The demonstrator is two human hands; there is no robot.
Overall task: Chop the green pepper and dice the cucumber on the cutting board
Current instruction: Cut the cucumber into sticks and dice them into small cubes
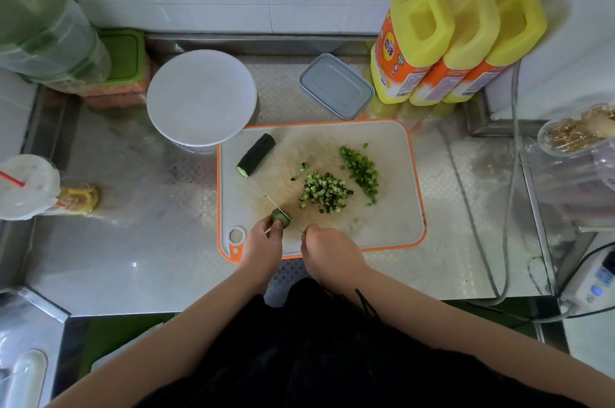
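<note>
Left hand point(263, 242) pinching a short cucumber piece point(280, 217) at the near-left of the cutting board point(396, 207); right hand point(327, 249) gripping the knife point(269, 197), blade across the piece. Best cut with fingertips tucked back, strokes evenly spaced. Diced piles point(324, 191) mid-board; uncut cucumber length point(256, 155) far-left.

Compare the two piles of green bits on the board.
The left pile is a rounder heap of chunkier cubes with pale flesh and dark skin; the right pile is a long, narrow strip of finer, brighter green bits. The left pile lies nearer the knife; the right pile lies farther off. Both rest on the cutting board, untouched.
</note>
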